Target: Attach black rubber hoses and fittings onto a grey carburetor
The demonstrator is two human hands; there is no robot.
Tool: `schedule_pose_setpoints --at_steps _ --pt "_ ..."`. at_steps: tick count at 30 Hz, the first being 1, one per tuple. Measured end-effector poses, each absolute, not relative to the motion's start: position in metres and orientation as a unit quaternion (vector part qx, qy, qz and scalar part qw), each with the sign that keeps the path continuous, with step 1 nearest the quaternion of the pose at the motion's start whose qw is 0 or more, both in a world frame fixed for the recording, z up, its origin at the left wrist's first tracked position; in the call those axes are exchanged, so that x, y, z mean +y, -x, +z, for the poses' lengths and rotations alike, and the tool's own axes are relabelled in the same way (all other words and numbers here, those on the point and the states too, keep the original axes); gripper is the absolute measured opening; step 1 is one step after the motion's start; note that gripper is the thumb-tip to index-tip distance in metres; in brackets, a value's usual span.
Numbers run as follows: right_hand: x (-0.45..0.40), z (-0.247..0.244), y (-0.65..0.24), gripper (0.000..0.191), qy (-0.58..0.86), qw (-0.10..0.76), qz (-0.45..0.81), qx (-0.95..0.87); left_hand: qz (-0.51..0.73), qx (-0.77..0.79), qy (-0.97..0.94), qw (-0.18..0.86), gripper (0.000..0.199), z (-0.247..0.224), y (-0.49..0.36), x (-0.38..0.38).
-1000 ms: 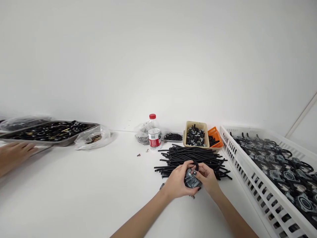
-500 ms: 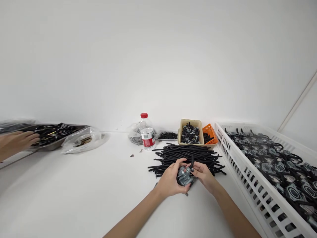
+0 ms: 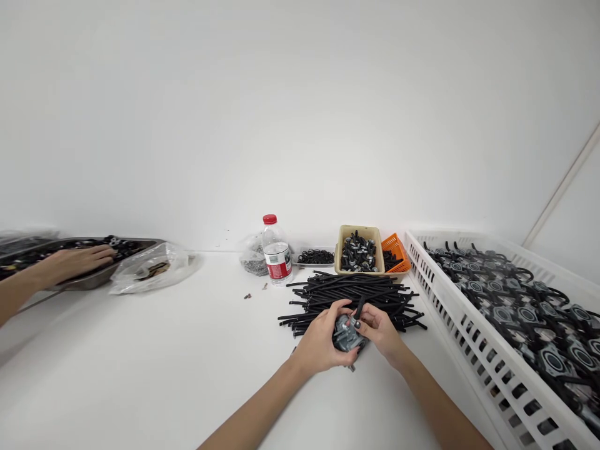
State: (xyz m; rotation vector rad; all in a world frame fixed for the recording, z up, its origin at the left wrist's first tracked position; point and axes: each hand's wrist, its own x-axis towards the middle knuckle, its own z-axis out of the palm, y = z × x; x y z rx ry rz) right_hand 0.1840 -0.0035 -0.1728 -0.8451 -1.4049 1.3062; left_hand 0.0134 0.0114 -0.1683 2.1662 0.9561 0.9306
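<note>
My left hand [image 3: 322,341] is wrapped round a grey metal carburetor [image 3: 347,334], holding it over the table just in front of a pile of black rubber hoses [image 3: 351,294]. A short black rubber piece [image 3: 359,308] stands up from the carburetor's top. My right hand [image 3: 379,331] is closed on this piece, thumb and fingers pinching near its lower end. The fingers hide where the piece meets the metal. A small metal bit shows beneath the carburetor.
A white crate [image 3: 462,337] of carburetors stands at right. Behind the hoses are a cream bin [image 3: 337,250], an orange basket [image 3: 398,267], a bottle [image 3: 278,265] and a bag [image 3: 254,265]. At left, a co-worker's hand [image 3: 84,261] reaches over a metal tray [image 3: 94,281] beside a plastic bag [image 3: 173,269].
My right thumb and fingers have shifted slightly on the black rubber piece, which leans a little more to the right. The co-worker's hand has moved right over the tray.
</note>
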Motion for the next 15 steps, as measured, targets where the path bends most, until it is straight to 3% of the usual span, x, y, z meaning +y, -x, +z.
schedule_pose_setpoints --at_steps 5,10,15 --pt "0.001 -0.181 -0.177 0.057 0.348 0.538 0.528 -0.557 0.348 0.363 -0.812 0.298 0.080 -0.169 -0.013 0.011" --pt "0.000 -0.181 -0.184 0.061 0.330 0.520 0.554 -0.559 0.358 0.342 -0.812 0.309 0.078 -0.167 -0.014 0.011" --pt "-0.005 -0.177 -0.194 0.045 0.304 0.485 0.609 -0.549 0.351 0.344 -0.810 0.320 0.078 -0.167 -0.014 0.011"
